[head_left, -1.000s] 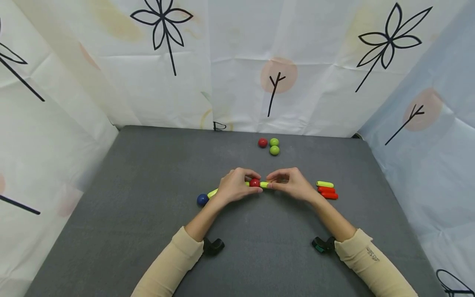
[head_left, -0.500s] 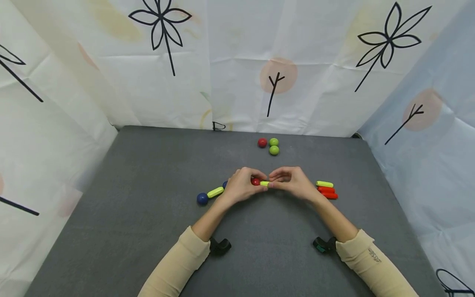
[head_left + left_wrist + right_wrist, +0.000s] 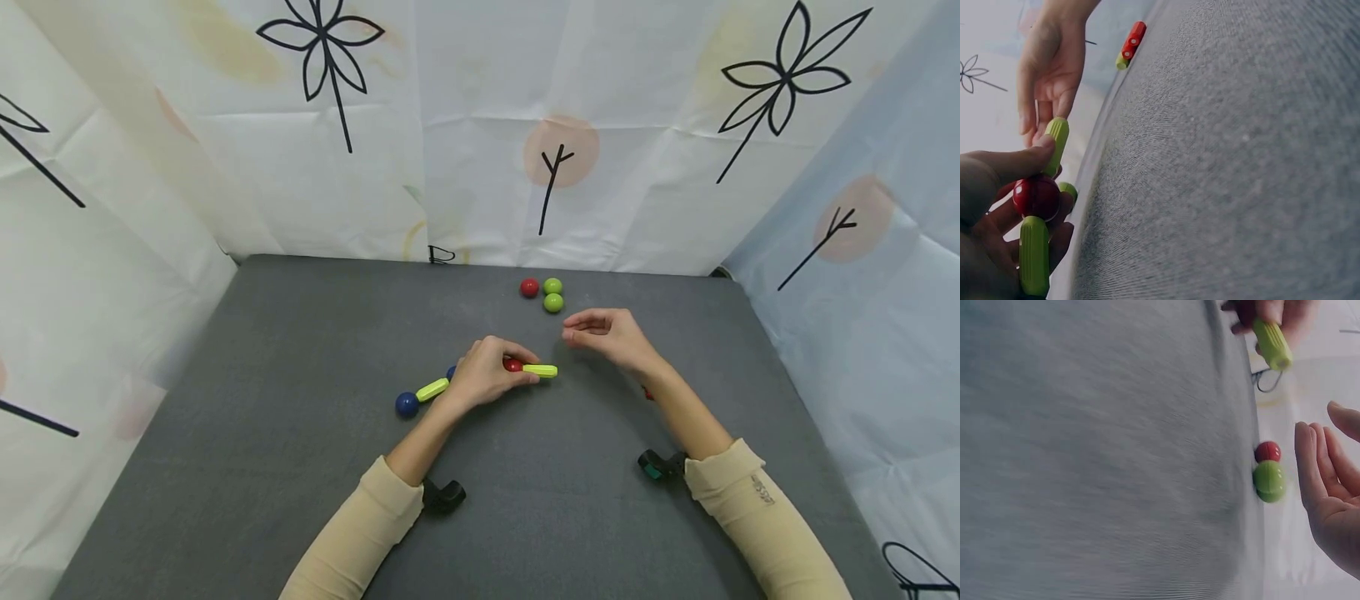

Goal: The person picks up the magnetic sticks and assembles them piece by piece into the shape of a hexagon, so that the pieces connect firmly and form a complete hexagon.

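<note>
My left hand (image 3: 486, 372) pinches a chain of toy building balls and sticks at a red ball (image 3: 1036, 197) and the yellow-green stick (image 3: 542, 371) that points right from it. Another yellow-green stick (image 3: 1034, 256) joins the ball's other side in the left wrist view. The chain's left part shows a dark blue ball (image 3: 407, 405), a yellow-green stick (image 3: 432, 390) and part of a second blue ball; my left hand hides its middle. Off to the right, my right hand (image 3: 611, 335) is raised with fingers extended, holding nothing, near two green balls (image 3: 1269, 481).
A loose red ball (image 3: 529, 287) lies beside the green balls at the table's back edge. Red sticks (image 3: 1134, 40) and a yellow-green stick (image 3: 1122, 62) sit to the right, mostly behind my right forearm in the head view. Printed cloth surrounds the grey table (image 3: 315, 333).
My right hand has let go of the right-hand yellow-green stick and moved right and toward the back. My left hand slid slightly right along the chain, uncovering the left stick and part of a blue ball.
</note>
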The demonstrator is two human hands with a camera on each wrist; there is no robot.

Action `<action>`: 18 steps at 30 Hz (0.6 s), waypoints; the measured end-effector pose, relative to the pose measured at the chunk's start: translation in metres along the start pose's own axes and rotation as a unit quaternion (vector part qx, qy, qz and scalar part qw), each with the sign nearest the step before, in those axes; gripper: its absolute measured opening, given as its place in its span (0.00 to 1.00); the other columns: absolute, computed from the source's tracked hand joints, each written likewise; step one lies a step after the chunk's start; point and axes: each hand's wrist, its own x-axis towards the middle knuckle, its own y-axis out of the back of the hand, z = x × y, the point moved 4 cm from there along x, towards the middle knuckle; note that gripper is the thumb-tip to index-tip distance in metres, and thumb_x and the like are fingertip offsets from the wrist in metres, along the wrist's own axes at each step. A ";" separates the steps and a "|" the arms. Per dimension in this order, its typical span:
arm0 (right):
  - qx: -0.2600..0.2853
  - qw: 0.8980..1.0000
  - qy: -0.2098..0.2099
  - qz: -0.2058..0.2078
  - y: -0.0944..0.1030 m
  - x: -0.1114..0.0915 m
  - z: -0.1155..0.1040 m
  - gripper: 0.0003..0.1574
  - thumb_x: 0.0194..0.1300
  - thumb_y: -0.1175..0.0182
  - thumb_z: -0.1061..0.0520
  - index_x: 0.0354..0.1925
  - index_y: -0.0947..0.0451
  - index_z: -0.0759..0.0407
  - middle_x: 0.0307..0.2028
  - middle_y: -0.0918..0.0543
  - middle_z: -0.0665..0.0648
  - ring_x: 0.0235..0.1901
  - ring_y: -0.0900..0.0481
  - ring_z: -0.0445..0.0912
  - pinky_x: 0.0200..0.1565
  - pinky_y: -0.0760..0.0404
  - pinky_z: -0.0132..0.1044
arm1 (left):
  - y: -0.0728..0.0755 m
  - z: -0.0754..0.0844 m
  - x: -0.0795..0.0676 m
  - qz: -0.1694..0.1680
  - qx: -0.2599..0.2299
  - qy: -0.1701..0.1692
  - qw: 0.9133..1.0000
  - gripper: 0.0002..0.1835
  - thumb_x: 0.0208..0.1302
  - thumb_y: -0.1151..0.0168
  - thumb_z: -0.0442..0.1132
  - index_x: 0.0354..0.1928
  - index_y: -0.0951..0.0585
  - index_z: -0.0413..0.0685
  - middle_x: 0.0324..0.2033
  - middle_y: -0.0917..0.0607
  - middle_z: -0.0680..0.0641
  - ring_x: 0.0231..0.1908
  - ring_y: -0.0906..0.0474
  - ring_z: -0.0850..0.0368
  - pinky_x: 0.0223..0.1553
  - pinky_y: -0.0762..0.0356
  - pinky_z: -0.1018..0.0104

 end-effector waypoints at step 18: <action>-0.015 0.996 0.071 0.052 0.009 0.076 -0.015 0.23 0.75 0.30 0.56 0.62 0.17 0.68 0.58 0.12 0.69 0.52 0.11 0.42 0.57 0.14 0.39 | 0.000 -0.002 0.000 -0.014 -0.018 0.007 1.000 0.10 0.65 0.19 0.45 0.48 0.05 0.59 0.51 0.06 0.51 0.44 0.18 0.57 0.40 0.28 0.63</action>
